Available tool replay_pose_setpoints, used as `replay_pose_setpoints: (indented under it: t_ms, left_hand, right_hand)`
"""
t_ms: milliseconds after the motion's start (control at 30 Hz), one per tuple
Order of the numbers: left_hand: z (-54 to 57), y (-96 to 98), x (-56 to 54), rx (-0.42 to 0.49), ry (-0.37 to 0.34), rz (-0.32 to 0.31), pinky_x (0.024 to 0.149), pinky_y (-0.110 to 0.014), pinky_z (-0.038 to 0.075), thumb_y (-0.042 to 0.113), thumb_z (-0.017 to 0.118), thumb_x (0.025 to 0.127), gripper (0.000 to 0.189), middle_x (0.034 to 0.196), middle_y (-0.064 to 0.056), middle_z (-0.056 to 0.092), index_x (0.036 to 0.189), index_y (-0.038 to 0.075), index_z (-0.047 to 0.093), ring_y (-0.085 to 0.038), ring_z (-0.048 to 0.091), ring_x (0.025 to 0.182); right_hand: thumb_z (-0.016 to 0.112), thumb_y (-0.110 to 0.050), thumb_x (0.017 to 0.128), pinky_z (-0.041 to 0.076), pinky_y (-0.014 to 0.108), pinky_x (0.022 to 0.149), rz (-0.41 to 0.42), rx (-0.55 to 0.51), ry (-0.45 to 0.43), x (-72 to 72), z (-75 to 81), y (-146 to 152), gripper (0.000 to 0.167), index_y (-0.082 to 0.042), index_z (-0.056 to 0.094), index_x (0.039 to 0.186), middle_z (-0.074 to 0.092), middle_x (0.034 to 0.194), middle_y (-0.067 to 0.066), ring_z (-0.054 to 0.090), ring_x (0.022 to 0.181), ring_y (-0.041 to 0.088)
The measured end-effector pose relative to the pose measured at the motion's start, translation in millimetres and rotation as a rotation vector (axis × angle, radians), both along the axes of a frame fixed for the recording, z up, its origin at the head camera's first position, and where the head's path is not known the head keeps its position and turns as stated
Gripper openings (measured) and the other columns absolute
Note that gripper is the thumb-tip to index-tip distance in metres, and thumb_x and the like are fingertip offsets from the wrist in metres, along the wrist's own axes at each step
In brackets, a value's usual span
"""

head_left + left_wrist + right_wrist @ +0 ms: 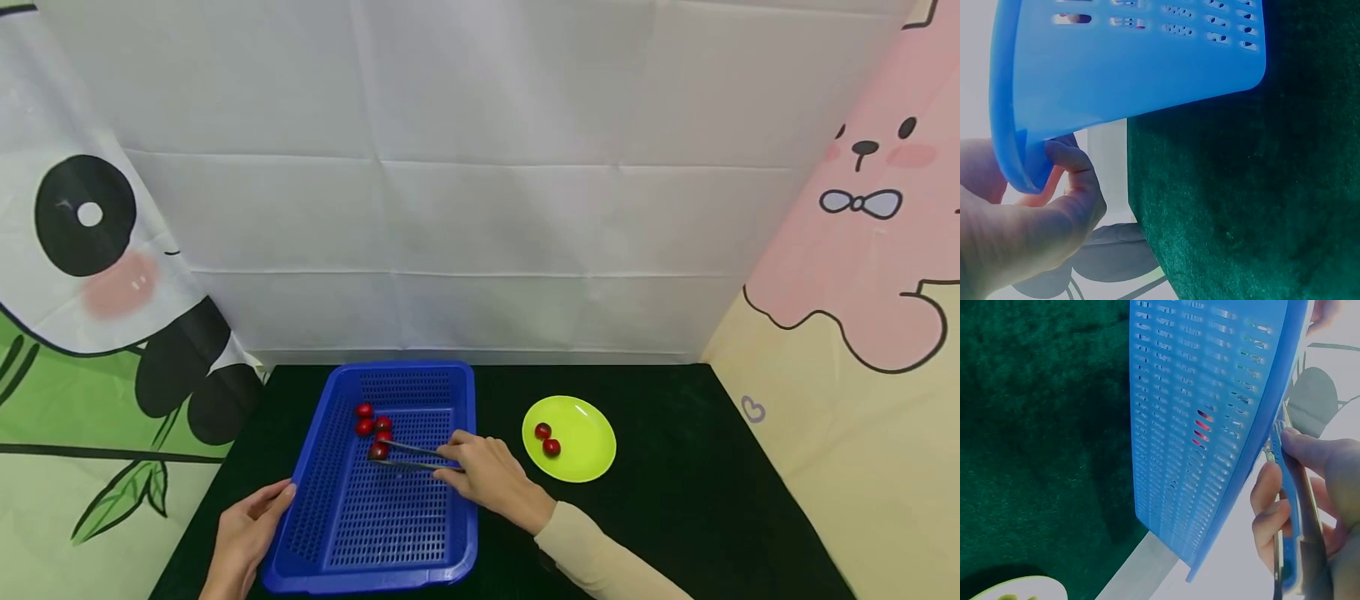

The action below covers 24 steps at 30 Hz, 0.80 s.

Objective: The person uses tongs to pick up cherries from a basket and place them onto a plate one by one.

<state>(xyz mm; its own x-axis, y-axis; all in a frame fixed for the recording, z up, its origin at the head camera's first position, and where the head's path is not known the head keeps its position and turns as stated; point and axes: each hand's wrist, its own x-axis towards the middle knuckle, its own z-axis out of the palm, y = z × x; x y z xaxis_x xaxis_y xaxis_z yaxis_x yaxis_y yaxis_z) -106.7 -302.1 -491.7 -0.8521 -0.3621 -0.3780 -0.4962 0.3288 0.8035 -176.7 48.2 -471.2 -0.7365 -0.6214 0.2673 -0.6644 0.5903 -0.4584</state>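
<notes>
In the head view, a blue plastic basket point(367, 581) with slotted walls stands on the dark green cloth. My left hand point(247, 533) pinches its left rim, fingers and thumb on either side of the edge, as the left wrist view also shows. My right hand point(491, 475) grips metal tongs point(417, 450) over the basket's right side. The tips of the tongs straddle a red cherry tomato point(378, 451) inside the basket. Several more cherry tomatoes point(364, 411) lie grouped just beyond it. In the right wrist view, red shows through the basket's slots.
A yellow-green plate point(585, 442) sits right of the basket, bearing two cherry tomatoes point(551, 448). Green cloth point(675, 517) covers the table. A pale curtain point(495, 217) hangs behind, with cartoon-printed sheets at both sides.
</notes>
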Motion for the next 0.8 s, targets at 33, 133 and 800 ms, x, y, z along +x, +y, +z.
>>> replay_pose_setpoints:
  t_ms: [33, 133, 800]
  left_hand:
    - [-0.5, -0.3, 0.0, -0.003, 0.0, 0.0, 0.081, -0.04, 0.057, 0.057, 0.064, 0.097, 0.08, 0.136, -0.029, 0.059, 0.146, -0.004, 0.051, -0.035, 0.064, 0.113]
    - [-1.9, -0.8, -0.3, -0.008, 0.001, -0.004, 0.081, -0.041, 0.058, 0.058, 0.063, 0.097, 0.08, 0.136, -0.031, 0.058, 0.146, -0.004, 0.051, -0.035, 0.065, 0.112]
    - [-0.6, 1.4, 0.4, -0.031, 0.011, -0.013, 0.09, -0.052, 0.053, 0.056, 0.062, 0.099, 0.079, 0.129, -0.027, 0.064, 0.146, -0.006, 0.051, -0.041, 0.062, 0.116]
  right_hand:
    - [0.074, -0.029, 0.097, 0.041, 0.005, 0.052, -0.002, -0.009, 0.001, 0.4, -0.4, 1.5, 0.035, -0.007, 0.075, 0.124, 0.07, 0.109, 0.005, 0.054, 0.06, -0.005]
    - [0.074, -0.03, 0.097, 0.042, 0.006, 0.051, -0.011, -0.028, -0.002, 0.8, -2.0, 5.6, 0.035, -0.007, 0.075, 0.124, 0.07, 0.107, 0.005, 0.053, 0.06, -0.005]
    - [0.076, -0.026, 0.095, 0.046, 0.015, 0.051, -0.084, -0.229, -0.005, 1.5, -6.4, 35.8, 0.032, -0.005, 0.076, 0.12, 0.07, 0.104, 0.009, 0.051, 0.06, -0.001]
